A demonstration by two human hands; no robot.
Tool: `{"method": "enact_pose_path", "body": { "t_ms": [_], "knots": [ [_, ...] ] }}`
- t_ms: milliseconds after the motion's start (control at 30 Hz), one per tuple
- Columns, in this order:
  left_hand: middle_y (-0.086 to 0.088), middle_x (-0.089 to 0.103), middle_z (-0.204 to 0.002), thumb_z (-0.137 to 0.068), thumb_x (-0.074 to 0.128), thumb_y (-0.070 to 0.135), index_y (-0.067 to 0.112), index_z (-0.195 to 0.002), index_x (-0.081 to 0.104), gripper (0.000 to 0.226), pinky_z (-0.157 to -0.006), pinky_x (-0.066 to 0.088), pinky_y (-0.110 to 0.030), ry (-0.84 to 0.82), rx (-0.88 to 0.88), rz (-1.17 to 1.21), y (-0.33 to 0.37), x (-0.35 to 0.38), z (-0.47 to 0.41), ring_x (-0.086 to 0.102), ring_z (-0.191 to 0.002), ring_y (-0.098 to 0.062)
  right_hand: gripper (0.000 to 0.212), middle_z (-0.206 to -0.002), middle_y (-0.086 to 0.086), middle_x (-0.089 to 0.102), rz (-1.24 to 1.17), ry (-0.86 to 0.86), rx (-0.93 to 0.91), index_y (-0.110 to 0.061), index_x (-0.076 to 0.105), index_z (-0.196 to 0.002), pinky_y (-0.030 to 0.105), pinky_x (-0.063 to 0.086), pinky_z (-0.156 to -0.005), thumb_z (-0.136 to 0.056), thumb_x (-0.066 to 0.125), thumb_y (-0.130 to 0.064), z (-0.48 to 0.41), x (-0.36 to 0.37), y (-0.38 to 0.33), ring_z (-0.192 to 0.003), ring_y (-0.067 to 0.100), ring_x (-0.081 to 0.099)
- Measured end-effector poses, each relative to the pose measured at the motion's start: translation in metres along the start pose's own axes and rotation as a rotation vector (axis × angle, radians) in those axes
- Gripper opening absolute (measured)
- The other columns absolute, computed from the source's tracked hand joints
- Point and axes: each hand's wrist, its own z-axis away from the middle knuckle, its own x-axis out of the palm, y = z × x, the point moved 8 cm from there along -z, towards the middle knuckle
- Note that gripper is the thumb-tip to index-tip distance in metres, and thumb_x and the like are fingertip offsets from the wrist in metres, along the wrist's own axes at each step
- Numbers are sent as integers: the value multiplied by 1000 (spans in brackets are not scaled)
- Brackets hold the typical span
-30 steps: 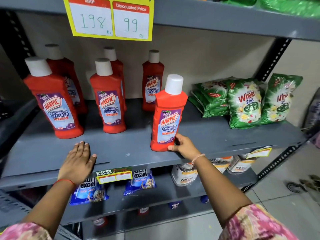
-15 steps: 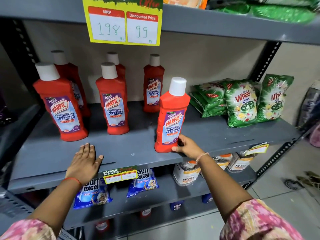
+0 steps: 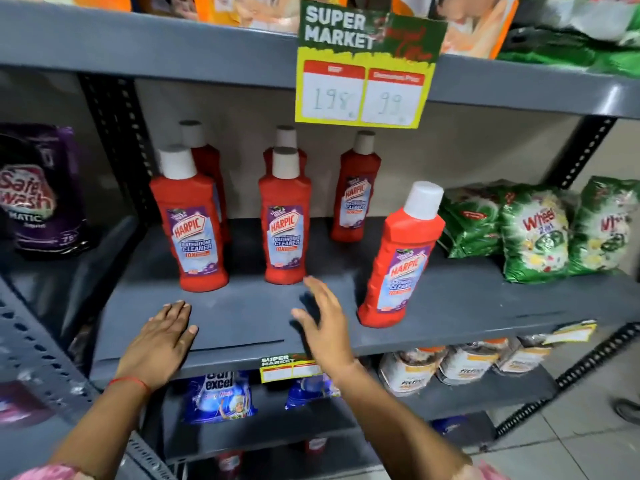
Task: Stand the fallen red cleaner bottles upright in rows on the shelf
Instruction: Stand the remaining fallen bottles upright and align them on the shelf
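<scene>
Grey steel shelf [image 3: 450,306] holds six red bottles [image 3: 284,220], all upright with white caps. Three stand in a near row: one at left [image 3: 189,223], one in the middle, and one at right [image 3: 401,258] that sits nearest the front edge and looks tilted to the right. Three more stand behind: one [image 3: 204,157] close behind the left bottle, one [image 3: 286,140] mostly hidden behind the middle bottle, and one [image 3: 356,188] alone toward the far wall.

Green detergent packs [image 3: 533,233] fill the right end of the shelf, three in view, just beside the right bottle. A purple pouch [image 3: 41,192] sits on the next rack to the left. A yellow price sign [image 3: 363,67] hangs from the shelf above, in front of the far wall over the back bottles.

Left hand [image 3: 162,341] lies flat, palm down, on the front of the shelf, fingers spread, holding nothing. Right hand [image 3: 325,327] is open above the shelf between the middle and right bottles, touching neither, holding nothing; it is blurred.

Below, blue packs [image 3: 218,396] and white pouches [image 3: 450,365] lie on the lower shelf, their count unclear.
</scene>
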Motion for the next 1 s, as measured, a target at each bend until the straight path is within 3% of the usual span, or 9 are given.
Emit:
{"method": "enact_pose_path", "body": {
  "t_ms": [67,167,267,333,433,533,600,800,1000],
  "knots": [
    [-4,14,-156,-95,31,31,14,-142,17,53,-121,7,-35,25,8,4,-1,0,1,8,-146,-18,69,-138,8,40,-112,49,164,-5,36,-134,-3,22,-95,-74,69,-2,-39,7,18,-125,8,32],
    [-1,15,-156,-94,31,33,17,-143,17,53,-121,7,-33,44,7,16,-2,-1,0,8,-145,-16,71,-125,5,44,-394,-22,342,-2,35,-132,3,48,-69,-70,66,13,-81,19,43,-116,18,42],
    [1,17,-156,-94,30,33,18,-143,18,52,-121,8,-32,65,2,16,-4,-2,-1,9,-145,-14,61,-125,20,54,-405,-139,403,0,46,-122,27,51,-81,-67,65,16,-101,35,55,-109,26,53],
    [1,18,-155,-94,30,34,18,-142,19,52,-121,10,-33,77,8,13,-3,-2,-1,9,-145,-14,55,-126,22,55,-331,-130,413,2,48,-119,31,44,-89,-69,65,14,-103,35,60,-104,22,53],
    [0,18,-155,-94,30,33,17,-142,19,52,-121,10,-34,75,11,1,-3,-1,0,9,-145,-15,50,-123,23,57,-324,-140,410,2,51,-117,36,46,-94,-70,64,13,-94,34,59,-101,21,53],
    [-1,18,-155,-95,30,32,16,-142,19,51,-121,8,-35,71,15,-10,-2,-1,-1,8,-145,-17,47,-118,18,58,-335,-177,394,5,50,-114,16,52,-75,-70,61,17,-73,31,58,-100,20,53],
    [-2,17,-156,-95,29,32,16,-142,19,51,-121,7,-35,62,15,-17,-2,1,-1,8,-146,-17,49,-115,10,55,-361,-198,368,6,49,-116,9,51,-72,-70,58,20,-57,27,56,-101,20,52],
    [-4,13,-156,-95,27,33,14,-143,14,53,-121,7,-38,19,17,-32,-4,5,-1,6,-146,-21,53,-118,7,53,-316,-252,350,5,45,-121,10,49,-80,-72,58,18,-24,17,51,-106,18,50],
    [-5,11,-157,-95,26,33,13,-143,12,53,-121,7,-38,-2,9,-49,-2,4,0,5,-146,-22,54,-126,16,54,-260,-268,377,3,44,-123,24,46,-91,-74,61,14,-14,10,44,-108,19,51]
  ]
}}
